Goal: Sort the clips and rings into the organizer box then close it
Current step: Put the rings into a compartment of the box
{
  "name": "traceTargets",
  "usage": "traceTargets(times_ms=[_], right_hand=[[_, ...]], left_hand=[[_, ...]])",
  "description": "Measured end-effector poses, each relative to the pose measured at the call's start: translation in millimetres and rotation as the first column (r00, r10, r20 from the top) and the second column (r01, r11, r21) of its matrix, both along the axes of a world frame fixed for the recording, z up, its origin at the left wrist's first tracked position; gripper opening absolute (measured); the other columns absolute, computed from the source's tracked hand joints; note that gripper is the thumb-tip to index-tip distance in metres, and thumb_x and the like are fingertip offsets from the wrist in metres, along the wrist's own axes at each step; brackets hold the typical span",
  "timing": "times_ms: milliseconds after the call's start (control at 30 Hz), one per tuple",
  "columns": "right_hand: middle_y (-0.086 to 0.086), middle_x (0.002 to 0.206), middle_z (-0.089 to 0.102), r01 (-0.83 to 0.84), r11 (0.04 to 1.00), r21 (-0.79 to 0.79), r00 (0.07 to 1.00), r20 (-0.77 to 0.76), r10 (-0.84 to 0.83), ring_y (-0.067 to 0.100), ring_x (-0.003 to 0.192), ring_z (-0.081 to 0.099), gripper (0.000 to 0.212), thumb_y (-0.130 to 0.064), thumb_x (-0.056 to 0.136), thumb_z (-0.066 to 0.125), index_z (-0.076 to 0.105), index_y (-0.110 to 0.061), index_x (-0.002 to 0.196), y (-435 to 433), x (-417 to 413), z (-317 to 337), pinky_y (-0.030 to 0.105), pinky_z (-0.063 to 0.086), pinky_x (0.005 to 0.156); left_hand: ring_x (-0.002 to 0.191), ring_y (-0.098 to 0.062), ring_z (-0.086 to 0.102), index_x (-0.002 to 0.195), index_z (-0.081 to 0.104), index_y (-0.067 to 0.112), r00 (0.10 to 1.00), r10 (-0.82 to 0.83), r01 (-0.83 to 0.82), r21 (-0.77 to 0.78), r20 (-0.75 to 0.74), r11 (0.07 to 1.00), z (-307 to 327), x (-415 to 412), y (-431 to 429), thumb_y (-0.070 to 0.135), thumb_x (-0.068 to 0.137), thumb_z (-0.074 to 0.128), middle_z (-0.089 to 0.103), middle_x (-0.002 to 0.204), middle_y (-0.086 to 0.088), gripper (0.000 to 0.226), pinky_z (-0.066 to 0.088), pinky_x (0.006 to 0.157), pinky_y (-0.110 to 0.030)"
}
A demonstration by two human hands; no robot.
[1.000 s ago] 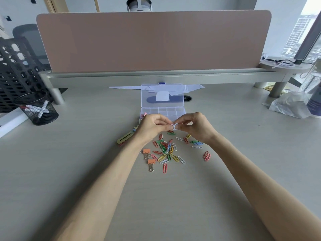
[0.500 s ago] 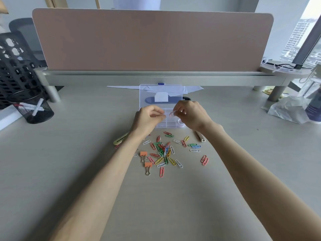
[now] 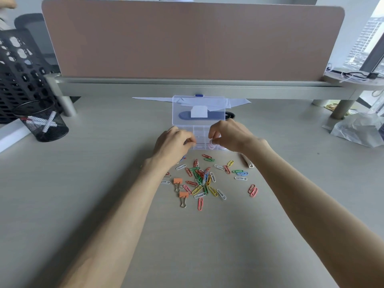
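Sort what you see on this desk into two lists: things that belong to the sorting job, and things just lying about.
Job: organizer box, lid open; paper clips; orange binder clips; pale ring at the right hand.

Lying about: mesh pen cup; plastic bag; desk divider.

Both my bare forearms reach far forward. My left hand point(image 3: 173, 143) is curled, fingers point(image 3: 190, 140) pinched together. My right hand point(image 3: 230, 135) arches palm-down just right of it, fingers point(image 3: 212, 133) bent, thumb and forefinger nearly meeting.
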State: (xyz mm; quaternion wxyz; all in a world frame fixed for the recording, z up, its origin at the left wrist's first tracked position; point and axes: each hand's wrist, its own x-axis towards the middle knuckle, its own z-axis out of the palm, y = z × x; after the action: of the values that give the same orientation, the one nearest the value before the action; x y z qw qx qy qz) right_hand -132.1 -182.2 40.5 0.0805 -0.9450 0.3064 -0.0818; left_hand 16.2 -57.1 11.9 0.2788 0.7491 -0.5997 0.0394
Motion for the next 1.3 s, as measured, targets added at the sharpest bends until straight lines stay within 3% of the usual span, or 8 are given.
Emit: traceTargets(times_ms=[233, 400, 567, 733, 867, 967, 1100, 1300], right_hand=[[-0.004, 0.092, 0.073, -0.038, 0.995, -0.093, 0.999, -0.033, 0.035, 0.021, 0.084, 0.066, 0.010, -0.017, 0.082, 0.066, 0.074, -0.022, 0.086, 4.7, 1.3, 4.4, 0.029, 0.049, 0.065], [-0.004, 0.097, 0.073, -0.064, 0.994, -0.090, 0.997, -0.038, 0.061, 0.022, 0.090, 0.065, 0.013, -0.020, 0.084, 0.065, 0.074, -0.024, 0.092, 3.2, -0.5, -0.4, 0.032, 0.053, 0.071], [0.004, 0.105, 0.071, -0.070, 0.988, -0.139, 0.990, 0.115, 0.086, 0.026, 0.092, 0.064, 0.018, -0.021, 0.089, 0.062, 0.070, -0.019, 0.104, 5.9, -9.3, -6.4, 0.037, 0.053, 0.078], [-0.002, 0.093, 0.070, -0.005, 0.996, -0.088, 0.937, 0.348, 0.035, 0.016, 0.072, 0.058, 0.014, -0.019, 0.088, 0.059, 0.073, -0.020, 0.094, 17.3, -32.1, -11.8, 0.032, 0.051, 0.069], [-0.003, 0.088, 0.068, -0.057, 0.997, -0.049, 0.953, 0.296, 0.069, 0.015, 0.067, 0.055, 0.016, -0.019, 0.089, 0.058, 0.072, -0.023, 0.092, 31.8, -46.9, -20.0, 0.033, 0.051, 0.068], [-0.001, 0.088, 0.066, -0.028, 0.999, -0.033, 0.971, 0.237, 0.035, 0.019, 0.071, 0.058, 0.017, -0.020, 0.089, 0.056, 0.072, -0.023, 0.091, 38.1, -58.3, -26.0, 0.035, 0.052, 0.070], [0.003, 0.098, 0.063, 0.121, 0.993, 0.003, 0.958, 0.263, -0.117, 0.028, 0.090, 0.059, 0.020, -0.020, 0.089, 0.053, 0.071, -0.023, 0.098, 50.3, -70.5, -41.5, 0.038, 0.052, 0.074], [0.012, 0.099, 0.063, 0.110, 0.992, -0.061, 0.927, 0.367, -0.080, 0.035, 0.094, 0.057, 0.022, -0.012, 0.089, 0.053, 0.071, -0.015, 0.102, 71.0, -73.5, -55.2, 0.035, 0.048, 0.075]], left_hand=[[0.098, -0.020, 0.055, 0.097, 0.074, 0.024, 1.000, -0.013, 0.013, 0.013, -0.019, 1.000, -0.1, -0.5, 0.5, 0.021, 0.088, 0.064, 0.071, 0.092, -0.001, 0.014, 0.043, 0.073, -0.029], [0.098, -0.019, 0.055, 0.097, 0.074, 0.023, 1.000, -0.023, 0.023, 0.017, -0.022, 1.000, 3.0, -2.4, 4.8, 0.021, 0.088, 0.063, 0.071, 0.092, 0.000, 0.014, 0.044, 0.074, -0.030], [0.095, -0.016, 0.056, 0.097, 0.072, 0.023, 0.999, -0.029, 0.031, 0.042, -0.038, 0.999, 1.5, -1.3, 4.7, 0.021, 0.089, 0.061, 0.071, 0.091, 0.003, 0.013, 0.046, 0.073, -0.029], [0.089, -0.013, 0.063, 0.106, 0.069, 0.021, 0.988, -0.075, 0.082, 0.048, -0.136, 0.995, 0.9, 1.3, 9.8, 0.020, 0.091, 0.059, 0.071, 0.102, 0.003, 0.018, 0.053, 0.082, -0.032], [0.087, -0.010, 0.047, 0.102, 0.070, 0.021, 0.993, -0.100, 0.099, -0.028, -0.057, 0.995, -7.0, 0.2, 21.1, 0.015, 0.090, 0.058, 0.063, 0.099, 0.005, 0.018, 0.046, 0.083, -0.031], [0.093, -0.020, 0.047, 0.098, 0.072, 0.020, 0.999, -0.040, 0.042, -0.101, 0.015, 0.994, -7.4, 6.3, 38.6, 0.010, 0.090, 0.056, 0.065, 0.097, 0.001, 0.021, 0.043, 0.084, -0.033], [0.096, -0.023, 0.050, 0.098, 0.070, 0.021, 0.998, 0.060, -0.063, -0.086, -0.031, 0.994, -6.5, 18.5, 69.4, 0.008, 0.092, 0.049, 0.064, 0.094, 0.001, 0.026, 0.044, 0.084, -0.036], [0.097, -0.028, 0.052, 0.101, 0.069, 0.016, 0.976, 0.185, -0.198, -0.122, -0.114, 0.973, -32.0, 23.4, 104.4, 0.002, 0.092, 0.045, 0.061, 0.096, -0.007, 0.030, 0.040, 0.083, -0.032]])
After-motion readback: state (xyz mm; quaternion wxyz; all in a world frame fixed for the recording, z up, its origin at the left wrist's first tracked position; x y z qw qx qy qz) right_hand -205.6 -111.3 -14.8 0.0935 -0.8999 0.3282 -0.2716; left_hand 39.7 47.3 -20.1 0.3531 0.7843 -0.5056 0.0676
